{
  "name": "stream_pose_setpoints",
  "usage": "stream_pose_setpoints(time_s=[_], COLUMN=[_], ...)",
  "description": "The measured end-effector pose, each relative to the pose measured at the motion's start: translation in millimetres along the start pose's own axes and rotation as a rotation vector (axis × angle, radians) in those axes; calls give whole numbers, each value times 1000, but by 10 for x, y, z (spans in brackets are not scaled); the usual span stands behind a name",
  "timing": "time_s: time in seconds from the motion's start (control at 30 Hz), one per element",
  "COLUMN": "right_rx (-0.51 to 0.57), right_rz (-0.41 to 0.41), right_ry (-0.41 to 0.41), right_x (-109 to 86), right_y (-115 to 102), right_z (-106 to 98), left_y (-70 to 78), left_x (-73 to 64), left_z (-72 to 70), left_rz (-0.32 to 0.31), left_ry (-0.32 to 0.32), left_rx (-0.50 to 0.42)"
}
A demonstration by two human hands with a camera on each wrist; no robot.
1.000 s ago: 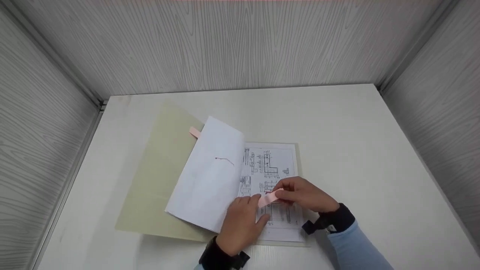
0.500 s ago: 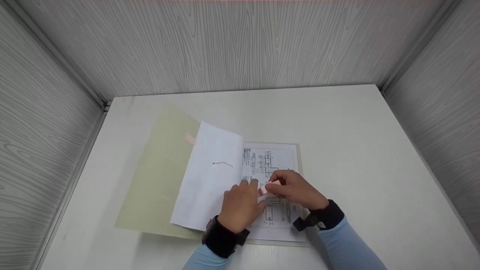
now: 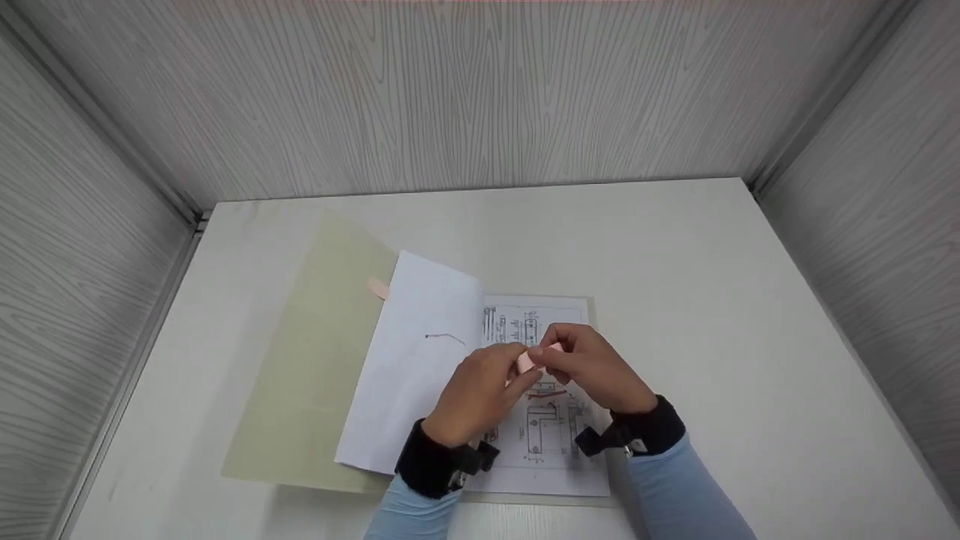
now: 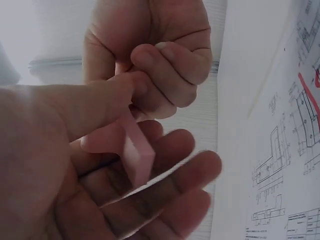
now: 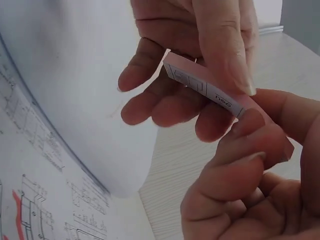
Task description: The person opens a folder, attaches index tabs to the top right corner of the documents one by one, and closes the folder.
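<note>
Over the open document, my right hand pinches a small pink pad of sticky notes between thumb and fingers. My left hand meets it from the other side. In the right wrist view, the left thumb presses the pad's edge, with the left fingers curled behind it, and a printed label shows on the pad's underside. The left wrist view shows the pad's free end bent down over the left fingers. Below lies a sheet of technical drawings with red strokes.
A pale yellow-green folder cover lies opened to the left. Turned white pages stand raised over it, with a pink tab sticking out from their edge. A white table extends around them, enclosed by grey wood-grain walls.
Both hands have moved up the sheet and closer together. The left hand has come off the page onto the pad, uncovering the red strokes. The turned pages have settled slightly lower.
</note>
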State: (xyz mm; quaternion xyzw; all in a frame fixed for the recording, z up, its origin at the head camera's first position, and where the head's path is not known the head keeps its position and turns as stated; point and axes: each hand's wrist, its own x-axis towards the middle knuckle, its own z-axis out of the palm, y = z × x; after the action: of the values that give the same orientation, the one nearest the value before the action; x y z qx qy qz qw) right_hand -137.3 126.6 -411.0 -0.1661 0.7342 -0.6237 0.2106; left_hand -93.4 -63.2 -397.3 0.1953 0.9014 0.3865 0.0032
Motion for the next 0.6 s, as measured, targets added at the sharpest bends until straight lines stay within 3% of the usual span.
stream_pose_setpoints(time_s=[0.2, 0.33, 0.5, 0.6], right_rx=[115, 91, 17, -27], right_rz=[-47, -61, -97, -122], right_ry=[-46, -33, 23, 7], right_x=[-37, -91, -172, -205], right_y=[-71, -99, -127, -157], right_z=[-67, -95, -88, -53], left_y=[-12, -18, -22, -3], left_x=[-50, -67, -78, -88], left_z=[-97, -110, -79, -60], left_rz=[73, 115, 210, 270], left_ry=[126, 166, 252, 292], left_rx=[-93, -153, -76, -34])
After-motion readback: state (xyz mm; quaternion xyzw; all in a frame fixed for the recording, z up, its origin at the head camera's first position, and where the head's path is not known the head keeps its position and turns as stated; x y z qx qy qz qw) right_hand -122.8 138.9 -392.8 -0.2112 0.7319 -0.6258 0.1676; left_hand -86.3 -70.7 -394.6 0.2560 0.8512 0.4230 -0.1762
